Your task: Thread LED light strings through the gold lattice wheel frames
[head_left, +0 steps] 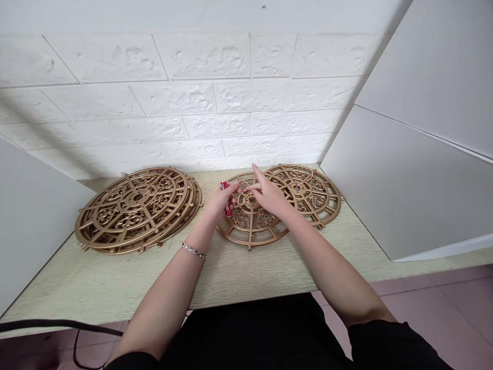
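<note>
My left hand [221, 199] is closed round a slim red battery [228, 209], whose two ends stick out above and below the fingers. My right hand [269, 197] faces it, index finger stretched out and the other fingers pinched on a thin wire [246, 183]. Both hands are just above a round gold openwork clock frame [249, 237], covering part of its hub. To the right, partly under this frame's edge or touching it, lies a second gold clock frame [331, 208] with a thin wire loop at its centre.
On the left of the pale wooden table [246, 277] is a stack of several similar gold frames [142, 205]. White panels [416, 180] close in the right side, with a grey panel [34, 216] on the left. Behind stands a white brick-patterned wall [215, 123]. A black cable [57, 324] crosses the lower left.
</note>
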`<state>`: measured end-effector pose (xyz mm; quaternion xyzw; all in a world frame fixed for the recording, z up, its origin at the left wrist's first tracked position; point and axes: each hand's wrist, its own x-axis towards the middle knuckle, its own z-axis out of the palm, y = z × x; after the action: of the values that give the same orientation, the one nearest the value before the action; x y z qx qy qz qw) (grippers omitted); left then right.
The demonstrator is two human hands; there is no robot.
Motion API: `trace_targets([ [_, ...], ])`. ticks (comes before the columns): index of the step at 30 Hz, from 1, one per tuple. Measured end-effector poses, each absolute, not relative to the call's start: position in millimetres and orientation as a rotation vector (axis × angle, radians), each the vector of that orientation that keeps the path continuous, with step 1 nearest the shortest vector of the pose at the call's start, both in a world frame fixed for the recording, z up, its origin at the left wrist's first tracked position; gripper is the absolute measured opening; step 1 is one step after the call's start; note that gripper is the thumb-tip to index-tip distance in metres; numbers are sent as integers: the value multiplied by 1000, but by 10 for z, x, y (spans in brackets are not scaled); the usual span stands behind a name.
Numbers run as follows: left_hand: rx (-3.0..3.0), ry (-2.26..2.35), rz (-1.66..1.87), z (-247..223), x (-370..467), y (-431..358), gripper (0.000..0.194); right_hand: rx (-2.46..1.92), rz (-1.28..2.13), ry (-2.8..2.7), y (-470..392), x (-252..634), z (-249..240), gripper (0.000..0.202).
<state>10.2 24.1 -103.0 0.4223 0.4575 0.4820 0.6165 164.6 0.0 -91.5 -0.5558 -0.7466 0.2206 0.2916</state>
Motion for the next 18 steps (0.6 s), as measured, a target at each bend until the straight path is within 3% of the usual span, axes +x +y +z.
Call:
trace_targets([
  [2, 951, 1069, 1110, -1030, 105, 247, 16, -1533, 620, -1934, 20, 1682, -907, 63],
  [7, 953, 1078, 1105, -1003, 112, 225, 9, -1487, 630, -1912, 67, 1756, -934, 16],
  [18, 1008, 1037, 1045, -974, 125, 205, 12, -1316, 648, -2059, 95, 1707, -1012, 13],
])
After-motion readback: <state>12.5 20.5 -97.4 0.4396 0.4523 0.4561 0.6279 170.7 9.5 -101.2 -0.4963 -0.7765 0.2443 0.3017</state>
